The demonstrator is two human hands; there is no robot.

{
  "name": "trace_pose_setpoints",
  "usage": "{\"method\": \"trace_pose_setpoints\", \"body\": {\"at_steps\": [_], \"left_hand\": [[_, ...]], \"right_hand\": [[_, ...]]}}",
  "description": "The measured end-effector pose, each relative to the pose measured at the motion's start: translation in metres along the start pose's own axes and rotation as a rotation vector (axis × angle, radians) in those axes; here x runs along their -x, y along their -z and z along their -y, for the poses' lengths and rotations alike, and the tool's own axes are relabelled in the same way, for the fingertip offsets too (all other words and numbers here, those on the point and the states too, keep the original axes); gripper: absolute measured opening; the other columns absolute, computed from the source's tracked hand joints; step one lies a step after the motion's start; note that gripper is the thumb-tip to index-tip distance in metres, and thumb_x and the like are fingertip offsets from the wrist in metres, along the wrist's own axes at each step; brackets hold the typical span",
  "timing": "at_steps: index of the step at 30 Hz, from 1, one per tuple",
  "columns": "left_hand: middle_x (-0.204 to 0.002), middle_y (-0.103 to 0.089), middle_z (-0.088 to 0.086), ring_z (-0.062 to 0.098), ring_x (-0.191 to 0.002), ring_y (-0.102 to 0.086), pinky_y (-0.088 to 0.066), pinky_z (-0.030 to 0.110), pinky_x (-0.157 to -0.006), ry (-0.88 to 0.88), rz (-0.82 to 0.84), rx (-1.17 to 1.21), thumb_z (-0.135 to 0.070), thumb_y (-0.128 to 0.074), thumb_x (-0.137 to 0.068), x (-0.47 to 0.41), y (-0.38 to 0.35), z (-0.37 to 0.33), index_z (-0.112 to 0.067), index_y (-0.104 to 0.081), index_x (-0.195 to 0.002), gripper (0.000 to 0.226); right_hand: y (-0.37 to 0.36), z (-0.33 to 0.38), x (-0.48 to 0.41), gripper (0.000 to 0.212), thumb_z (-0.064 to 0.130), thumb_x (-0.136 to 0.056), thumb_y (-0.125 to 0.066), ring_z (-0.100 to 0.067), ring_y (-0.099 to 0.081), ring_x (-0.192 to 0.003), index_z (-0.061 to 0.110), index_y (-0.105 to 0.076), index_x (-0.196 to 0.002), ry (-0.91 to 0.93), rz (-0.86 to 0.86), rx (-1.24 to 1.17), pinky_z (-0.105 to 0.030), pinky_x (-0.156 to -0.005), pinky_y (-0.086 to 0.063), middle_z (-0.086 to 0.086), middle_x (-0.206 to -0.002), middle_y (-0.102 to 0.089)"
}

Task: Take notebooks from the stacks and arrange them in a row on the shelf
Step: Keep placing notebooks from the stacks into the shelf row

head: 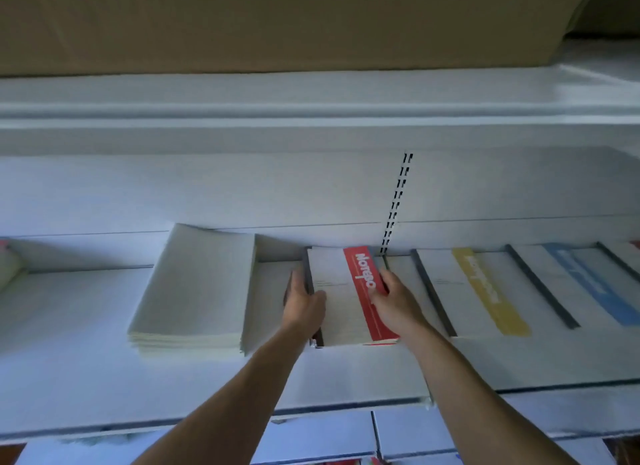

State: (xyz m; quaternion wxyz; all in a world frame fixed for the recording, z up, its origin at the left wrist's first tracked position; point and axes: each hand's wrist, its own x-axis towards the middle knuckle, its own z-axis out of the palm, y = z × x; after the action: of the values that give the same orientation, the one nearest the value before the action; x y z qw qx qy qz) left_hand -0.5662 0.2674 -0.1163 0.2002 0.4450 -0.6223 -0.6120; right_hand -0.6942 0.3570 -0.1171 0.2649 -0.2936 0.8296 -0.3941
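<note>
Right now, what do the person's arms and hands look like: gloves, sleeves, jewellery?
The left hand and right hand are bare, no gloves. Forearms are uncovered to the picture's edge, no sleeves. No watch, bracelet or ring visible.

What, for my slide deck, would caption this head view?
Left hand and right hand grip a red-striped notebook on the shelf beside a yellow-striped notebook.

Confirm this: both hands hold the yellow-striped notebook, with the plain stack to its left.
Wrong colour. In the head view the left hand and right hand hold the red-striped notebook; the yellow-striped notebook lies untouched to its right. The plain stack is to its left.
</note>
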Motion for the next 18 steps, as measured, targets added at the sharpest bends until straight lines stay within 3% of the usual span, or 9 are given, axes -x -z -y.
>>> {"method": "trace_pose_setpoints", "body": {"at_steps": [3, 5, 8, 10, 12, 16, 18], "left_hand": [[-0.105, -0.064, 0.005, 0.022, -0.092, -0.064, -0.055, 0.032, -0.068, -0.011, 0.029, 0.108, -0.013, -0.049, -0.097, 0.0, 0.003, 0.009, -0.04, -0.047, -0.107, 0.029], [-0.105, -0.066, 0.005, 0.023, -0.094, -0.065, -0.056, 0.034, -0.074, 0.016, 0.048, 0.174, -0.019, -0.049, -0.098, -0.004, 0.002, 0.014, -0.039, -0.049, -0.119, 0.029], [-0.108, -0.066, 0.003, 0.02, -0.091, -0.067, -0.055, 0.034, -0.073, 0.055, 0.059, 0.175, -0.03, -0.049, -0.099, -0.009, -0.006, 0.019, -0.037, -0.033, -0.142, 0.046], [-0.116, -0.065, 0.003, 0.02, -0.095, -0.067, -0.056, 0.038, -0.081, 0.05, 0.047, 0.133, -0.034, -0.047, -0.1, -0.016, -0.011, 0.021, -0.039, -0.022, -0.149, 0.055], [-0.128, -0.06, 0.005, 0.021, -0.103, -0.065, -0.053, 0.041, -0.091, 0.046, 0.042, 0.101, -0.037, -0.046, -0.1, -0.024, -0.013, 0.021, -0.039, -0.013, -0.152, 0.062], [-0.134, -0.057, 0.006, 0.021, -0.104, -0.064, -0.053, 0.042, -0.092, 0.039, 0.022, 0.127, -0.039, -0.045, -0.1, -0.033, -0.015, 0.026, -0.045, -0.013, -0.15, 0.06], [-0.133, -0.056, 0.005, 0.021, -0.105, -0.063, -0.054, 0.04, -0.089, 0.047, 0.008, 0.155, -0.039, -0.044, -0.1, -0.034, -0.016, 0.028, -0.044, -0.014, -0.151, 0.059]], "right_hand": [[0.002, -0.014, -0.004, 0.032, 0.038, -0.1, -0.046, -0.011, -0.067, -0.091, 0.041, -0.045, -0.131, 0.018, 0.047, -0.123, -0.038, -0.083, -0.055, 0.01, -0.112, -0.066], [0.002, -0.022, -0.005, 0.037, 0.043, -0.098, -0.048, -0.013, -0.069, -0.097, 0.046, -0.042, -0.134, 0.022, 0.08, -0.233, -0.044, -0.088, -0.055, 0.01, -0.117, -0.066], [-0.004, -0.028, -0.002, 0.046, 0.041, -0.099, -0.048, -0.011, -0.064, -0.104, 0.05, -0.033, -0.141, 0.0, 0.106, -0.306, -0.036, -0.087, -0.053, 0.012, -0.127, -0.059], [-0.006, -0.028, 0.0, 0.051, 0.037, -0.1, -0.047, -0.011, -0.064, -0.101, 0.05, -0.025, -0.144, -0.003, 0.14, -0.356, -0.031, -0.08, -0.053, 0.01, -0.123, -0.059], [-0.004, -0.031, -0.002, 0.053, 0.033, -0.1, -0.049, -0.014, -0.066, -0.102, 0.05, -0.025, -0.144, -0.01, 0.141, -0.42, -0.033, -0.084, -0.054, 0.007, -0.125, -0.06], [-0.007, -0.033, -0.009, 0.053, 0.036, -0.1, -0.048, -0.016, -0.062, -0.113, 0.05, -0.025, -0.145, 0.009, 0.129, -0.404, -0.041, -0.096, -0.052, 0.006, -0.137, -0.055], [-0.013, -0.032, -0.01, 0.055, 0.038, -0.1, -0.046, -0.015, -0.054, -0.122, 0.046, -0.02, -0.148, 0.047, 0.108, -0.309, -0.036, -0.099, -0.048, 0.004, -0.147, -0.043]]}}
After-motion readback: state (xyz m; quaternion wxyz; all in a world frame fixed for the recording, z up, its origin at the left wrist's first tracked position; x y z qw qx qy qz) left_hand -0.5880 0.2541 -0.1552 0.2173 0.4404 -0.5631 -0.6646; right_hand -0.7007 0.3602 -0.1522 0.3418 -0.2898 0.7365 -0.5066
